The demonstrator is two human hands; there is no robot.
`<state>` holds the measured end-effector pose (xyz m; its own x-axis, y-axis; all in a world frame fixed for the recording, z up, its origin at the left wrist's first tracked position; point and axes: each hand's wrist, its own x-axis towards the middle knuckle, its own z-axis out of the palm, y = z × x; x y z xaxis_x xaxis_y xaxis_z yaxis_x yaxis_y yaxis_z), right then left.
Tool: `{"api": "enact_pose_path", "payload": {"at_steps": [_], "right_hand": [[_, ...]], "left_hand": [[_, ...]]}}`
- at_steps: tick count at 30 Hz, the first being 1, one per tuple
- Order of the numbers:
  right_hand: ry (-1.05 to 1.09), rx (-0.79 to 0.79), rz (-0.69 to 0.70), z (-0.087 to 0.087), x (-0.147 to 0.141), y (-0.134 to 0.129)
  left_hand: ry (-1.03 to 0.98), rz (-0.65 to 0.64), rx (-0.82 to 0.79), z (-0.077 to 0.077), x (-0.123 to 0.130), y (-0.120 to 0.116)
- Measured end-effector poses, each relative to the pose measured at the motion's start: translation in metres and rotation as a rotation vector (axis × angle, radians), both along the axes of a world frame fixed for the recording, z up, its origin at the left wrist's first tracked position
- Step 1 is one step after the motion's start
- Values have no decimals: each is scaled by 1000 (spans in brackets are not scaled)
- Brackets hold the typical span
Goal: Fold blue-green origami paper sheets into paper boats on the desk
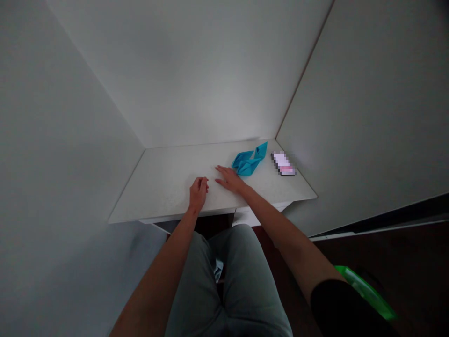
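A blue folded paper shape point(247, 164), with pointed ends like an origami figure, lies toward the right of the white desk point(168, 182). My right hand point(229, 179) is just left of it and in front, palm down with fingers stretched out over the desk. Its back edge is close to the paper; whether they touch I cannot tell. Farther left, my left hand point(199, 193) rests on its side at the desk's front part, fingers curled in loosely. Nothing shows in the left hand, and its palm is mostly hidden.
A phone point(283, 164) with a lit, pixelated screen lies at the desk's right end by the wall. White walls point(210, 93) enclose the desk at the back and both sides. Something bright green point(366, 290) sits on the dark floor at lower right.
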<state>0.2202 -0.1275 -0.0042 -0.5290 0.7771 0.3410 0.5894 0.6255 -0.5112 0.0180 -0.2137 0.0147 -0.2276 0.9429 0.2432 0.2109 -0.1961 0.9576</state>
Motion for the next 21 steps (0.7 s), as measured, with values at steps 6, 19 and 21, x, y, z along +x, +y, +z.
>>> {"api": "enact_pose_path", "payload": {"at_steps": [6,19,21], "right_hand": [[8,-83,-362,4,47,64],[-36,71,-241,10,86,-66],[-24,127,-434,11,106,-66]], "left_hand": [[-8,-5,-19,2,2,-2],[-11,-18,-52,5,5,-3],[-3,-20,-50,5,6,-3]]}}
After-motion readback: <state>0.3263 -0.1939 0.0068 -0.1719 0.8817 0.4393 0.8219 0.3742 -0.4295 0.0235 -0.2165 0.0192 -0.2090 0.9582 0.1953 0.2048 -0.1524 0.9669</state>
